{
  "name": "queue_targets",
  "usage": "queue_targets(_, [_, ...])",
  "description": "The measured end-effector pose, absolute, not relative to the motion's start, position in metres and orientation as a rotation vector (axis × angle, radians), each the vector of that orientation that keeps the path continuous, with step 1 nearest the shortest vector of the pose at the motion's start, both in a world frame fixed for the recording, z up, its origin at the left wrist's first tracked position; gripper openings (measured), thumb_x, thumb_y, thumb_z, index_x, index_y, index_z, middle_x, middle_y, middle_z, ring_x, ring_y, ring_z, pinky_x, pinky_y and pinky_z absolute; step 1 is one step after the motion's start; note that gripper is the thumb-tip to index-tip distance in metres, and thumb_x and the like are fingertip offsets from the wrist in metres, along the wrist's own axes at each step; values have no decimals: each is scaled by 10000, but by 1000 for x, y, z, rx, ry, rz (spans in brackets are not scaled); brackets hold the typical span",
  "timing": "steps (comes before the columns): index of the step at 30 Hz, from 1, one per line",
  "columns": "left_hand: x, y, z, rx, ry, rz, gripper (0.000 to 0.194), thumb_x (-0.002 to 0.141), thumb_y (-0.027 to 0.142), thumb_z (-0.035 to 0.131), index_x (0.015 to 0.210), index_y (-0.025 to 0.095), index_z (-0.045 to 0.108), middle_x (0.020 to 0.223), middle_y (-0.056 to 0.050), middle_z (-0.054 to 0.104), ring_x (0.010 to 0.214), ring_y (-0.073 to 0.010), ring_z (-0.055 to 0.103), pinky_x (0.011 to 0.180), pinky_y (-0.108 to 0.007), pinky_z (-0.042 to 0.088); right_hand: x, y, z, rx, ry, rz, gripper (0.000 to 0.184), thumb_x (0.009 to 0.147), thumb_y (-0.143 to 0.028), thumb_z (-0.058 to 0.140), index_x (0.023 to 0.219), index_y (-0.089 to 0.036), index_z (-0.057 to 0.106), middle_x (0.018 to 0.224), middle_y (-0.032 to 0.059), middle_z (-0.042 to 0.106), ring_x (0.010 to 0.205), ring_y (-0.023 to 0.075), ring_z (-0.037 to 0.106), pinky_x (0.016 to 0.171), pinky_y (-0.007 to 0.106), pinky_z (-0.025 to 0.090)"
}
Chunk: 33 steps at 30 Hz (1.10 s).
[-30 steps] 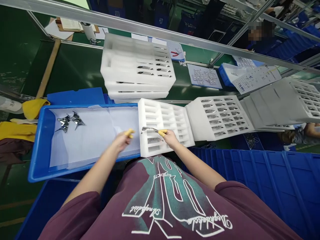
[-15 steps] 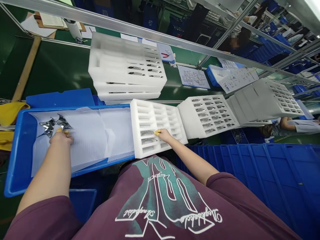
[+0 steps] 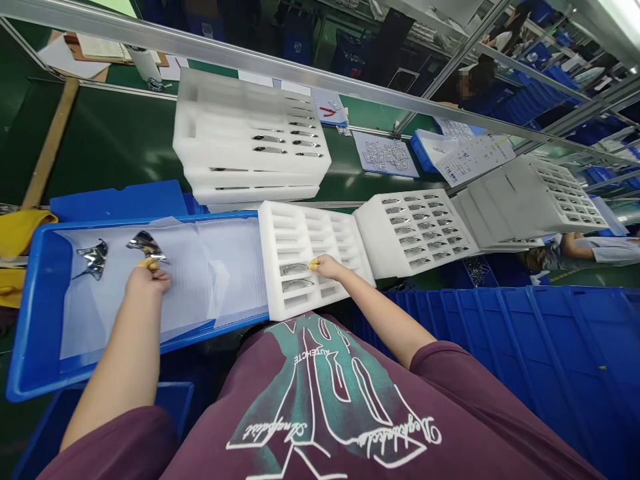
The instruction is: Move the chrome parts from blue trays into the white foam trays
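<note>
My left hand (image 3: 149,279), with yellow covers on the fingertips, pinches a shiny curved metal piece (image 3: 145,244) above the paper-lined blue bin (image 3: 25,320). A second shiny metal piece (image 3: 93,259), winged with a thin tail, lies on the white sheet to its left. My right hand (image 3: 327,267), also with yellow fingertip covers, is closed at the end of a metal piece (image 3: 294,269) in a slot of the white foam tray (image 3: 270,220). Just below it, another metal piece (image 3: 298,285) fills the nearest slot. The tray rests over the bin's right end.
To the right stands a foam tray (image 3: 373,233) filled with metal pieces. Stacked foam trays (image 3: 220,120) sit on the green bench behind, and more foam trays (image 3: 510,200) are farther right. A metal rail (image 3: 300,80) crosses above. Blue crates (image 3: 500,333) stand at my right side.
My left hand has moved right with one metal piece, away from the other piece, which stays on the sheet. My right hand has hardly moved at the tray.
</note>
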<state>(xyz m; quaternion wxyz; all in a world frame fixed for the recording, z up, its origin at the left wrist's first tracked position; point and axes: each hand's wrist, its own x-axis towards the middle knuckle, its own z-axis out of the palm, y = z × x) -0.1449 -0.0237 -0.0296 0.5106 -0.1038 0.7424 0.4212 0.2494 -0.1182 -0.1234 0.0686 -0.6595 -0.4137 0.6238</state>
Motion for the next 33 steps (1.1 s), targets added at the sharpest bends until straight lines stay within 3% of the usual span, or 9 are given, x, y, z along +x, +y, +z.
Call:
queue_targets(9, [-51, -91, -29, -126, 1612, 889, 205, 744, 100, 514, 619, 178, 372, 427, 85, 319, 325, -33, 177, 341, -157, 140, 239, -122, -120, -2069, -1358, 1837, 167, 742, -288, 562, 675, -171, 659, 546, -29, 517, 539, 105, 460, 537, 224, 365])
queue_targets(15, [-12, -117, -26, 509, 1824, 691, 165, 649, 202, 663, 575, 163, 521, 456, 18, 469, 413, -76, 371, 415, -194, 265, 228, -110, -109, -2315, -1706, 1672, 146, 748, -322, 619, 736, -205, 706, 756, 48, 664, 689, 181, 582, 591, 266, 380])
queue_targets(19, [7, -123, -16, 840, 1850, 479, 113, 645, 263, 676, 642, 170, 611, 486, 3, 531, 479, -130, 474, 493, -240, 354, 230, -107, -92, -2286, -1501, 1647, 152, 732, -326, 652, 801, -208, 718, 804, 56, 680, 729, 189, 588, 614, 269, 392])
queue_targets(24, [26, -121, -10, 953, 1863, 482, 88, 652, 239, 678, 681, 167, 636, 535, 9, 569, 535, -131, 509, 575, -246, 393, 234, -118, -72, -1859, -1026, 1722, 394, 741, -522, 608, 572, -167, 630, 710, 42, 645, 623, 129, 525, 592, 255, 386])
queue_targets(26, [31, -117, -10, 779, 1819, 579, 91, 670, 209, 673, 651, 161, 599, 512, 17, 541, 493, -104, 469, 525, -218, 368, 232, -122, -67, -1707, -884, 1787, 421, 701, -561, 631, 568, -161, 629, 689, 35, 637, 559, 99, 468, 550, 246, 358])
queue_targets(29, [37, -108, -10, 233, 1577, 628, 221, 747, 180, 615, 588, 167, 462, 426, 64, 389, 356, -48, 277, 388, -175, 228, 219, -129, -63, -1618, -651, 1818, 397, 660, -558, 659, 684, -162, 680, 655, 10, 619, 461, 59, 339, 473, 237, 285])
queue_targets(33, [44, -104, -9, -228, 1260, 624, 245, 834, 152, 540, 636, 172, 397, 420, 98, 278, 306, -27, 175, 337, -141, 152, 189, -141, -62, -1486, -559, 1848, 364, 538, -480, 757, 728, -175, 697, 686, -7, 627, 459, 49, 345, 459, 235, 281])
